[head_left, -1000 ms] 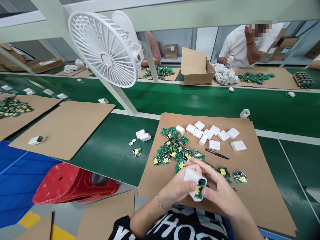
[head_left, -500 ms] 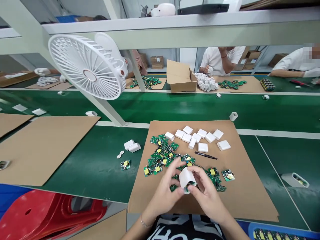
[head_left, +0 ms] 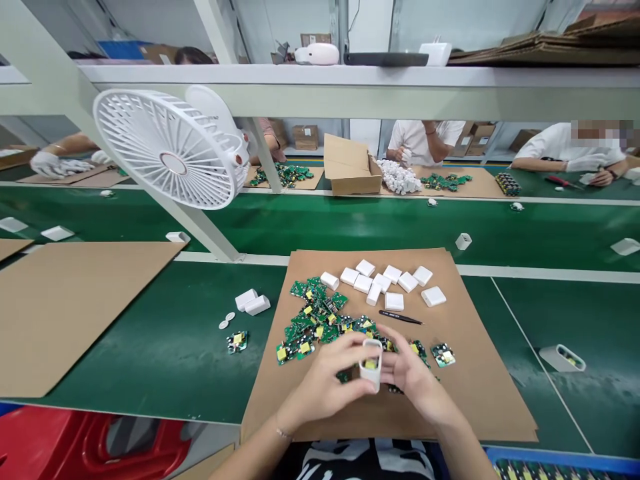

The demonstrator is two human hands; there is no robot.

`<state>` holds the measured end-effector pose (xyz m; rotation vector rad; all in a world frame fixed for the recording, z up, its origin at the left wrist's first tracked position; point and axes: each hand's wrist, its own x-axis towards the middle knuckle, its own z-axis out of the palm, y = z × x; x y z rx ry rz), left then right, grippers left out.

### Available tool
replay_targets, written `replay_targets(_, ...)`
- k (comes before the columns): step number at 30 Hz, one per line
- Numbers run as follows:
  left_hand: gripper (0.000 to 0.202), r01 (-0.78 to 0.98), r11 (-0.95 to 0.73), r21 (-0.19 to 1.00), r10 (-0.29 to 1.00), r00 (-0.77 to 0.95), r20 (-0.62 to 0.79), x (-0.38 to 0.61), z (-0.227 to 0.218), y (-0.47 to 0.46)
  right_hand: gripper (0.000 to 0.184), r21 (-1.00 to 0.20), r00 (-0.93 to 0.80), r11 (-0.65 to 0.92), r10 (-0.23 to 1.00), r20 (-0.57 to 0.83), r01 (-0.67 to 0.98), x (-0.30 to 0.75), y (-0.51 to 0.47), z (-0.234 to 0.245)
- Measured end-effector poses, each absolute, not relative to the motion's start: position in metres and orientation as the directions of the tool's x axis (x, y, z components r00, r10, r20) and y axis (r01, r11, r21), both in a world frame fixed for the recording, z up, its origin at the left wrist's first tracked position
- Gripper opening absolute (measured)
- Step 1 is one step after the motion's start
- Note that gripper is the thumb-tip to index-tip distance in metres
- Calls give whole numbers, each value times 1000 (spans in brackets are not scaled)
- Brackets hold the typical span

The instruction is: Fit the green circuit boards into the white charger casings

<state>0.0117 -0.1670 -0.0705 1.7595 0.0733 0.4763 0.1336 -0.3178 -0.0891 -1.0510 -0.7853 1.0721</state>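
Both hands are closed on one white housing (head_left: 371,372), held upright just above the near edge of the cardboard sheet (head_left: 475,393). The left hand (head_left: 325,387) pinches it from the left and the right hand (head_left: 413,377) from the right, with the fingertips curled round its open top. A circuit board (head_left: 371,363) with a yellow part shows in that opening, so this piece looks to have its board at least partly in. Whether the board is fully seated cannot be told.

Much looks undone. A loose pile of green circuit boards (head_left: 320,317) lies just beyond the hands, and a cluster of empty white housings (head_left: 385,283) sits at the far side of the sheet, with black tweezers (head_left: 400,317) between them and the hands.

To the left, on the green counter (head_left: 165,347), lie two more housings (head_left: 253,301), a single board (head_left: 237,341) and small white discs (head_left: 226,321). A filled housing (head_left: 563,358) lies on the counter to the right of the sheet, and another housing (head_left: 463,241) stands on the belt beyond it. By that showing, few pieces are finished and many remain.
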Motion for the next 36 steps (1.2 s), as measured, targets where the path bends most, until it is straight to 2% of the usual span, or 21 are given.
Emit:
replay_targets(1, 35, -208, -23, 978, 404, 893, 199, 15, -69, -168, 86, -955, 327, 138, 944, 46, -263, 141, -321, -88)
replay_targets(2, 39, -225, 212, 951, 475, 874, 101, 20, -67, -168, 83, -974, 401, 140, 914, 57, -180, 150, -325, -88)
replay_targets(3, 43, -243, 424, 873, 502, 865, -3, 24, -64, -168, 75, -993, 509, 98, 859, 53, -62, 157, -329, -88)
replay_targets(4, 46, -251, 594, 765, 486, 869, -92, 28, -61, -168, 65, -998, 621, 7, 782, 47, 67, 164, -333, -88)
replay_targets(6, 48, -232, 799, 555, 400, 894, -201, 35, -53, -166, 51, -942, 766, -221, 640, 57, 255, 175, -338, -91)
replay_targets(8, 42, -213, 889, 406, 335, 906, -259, 41, -46, -164, 46, -862, 797, -374, 601, 55, 342, 180, -341, -94)
replay_targets(11, 34, -209, 934, 292, 302, 896, -325, 44, -39, -163, 47, -794, 787, -456, 615, 45, 402, 181, -342, -98)
replay_targets(15, 32, -213, 946, 246, 297, 873, -386, 45, -37, -164, 48, -740, 800, -511, 597, 61, 438, 180, -339, -104)
replay_targets(18, 30, -216, 927, 306, 325, 870, -372, 46, -43, -160, 49, -734, 803, -522, 593, 55, 435, 185, -340, -110)
replay_targets(20, 30, -238, 865, 442, 399, 860, -318, 52, -51, -149, 50, -727, 809, -529, 585, 62, 438, 194, -344, -113)
replay_targets(22, 36, -255, 695, 672, 512, 831, -215, 66, -61, -126, 49, -703, 820, -549, 567, 85, 452, 210, -350, -116)
replay_targets(24, 48, -166, 338, 926, 617, 783, -84, 91, -72, -90, 48, -655, 820, -575, 559, 123, 491, 231, -355, -119)
replay_targets(25, 52, -31, 71, 997, 660, 750, -24, 107, -78, -69, 47, -615, 809, -586, 568, 153, 528, 241, -355, -121)
replay_targets(26, 55, 172, -214, 962, 692, 721, 25, 125, -83, -47, 47, -558, 786, -593, 587, 194, 580, 252, -355, -123)
replay_targets(27, 55, 246, -297, 923, 701, 713, 35, 143, -87, -24, 46, -490, 755, -596, 611, 237, 636, 261, -353, -125)
replay_targets(29, 48, 324, -399, 858, 703, 708, 59, 179, -95, 16, 44, -356, 694, -597, 653, 305, 719, 277, -345, -131)
replay_targets(31, 41, 383, -498, 778, 686, 723, 83, 208, -101, 45, 43, -276, 672, -613, 661, 335, 741, 287, -336, -137)
replay_targets(33, 37, 423, -590, 687, 650, 754, 95, 224, -106, 60, 45, -250, 685, -640, 646, 337, 727, 292, -328, -142)
replay_targets(36, 45, 410, -723, 556, 555, 824, 114, 230, -109, 62, 46, -220, 685, -652, 655, 319, 726, 294, -323, -144)
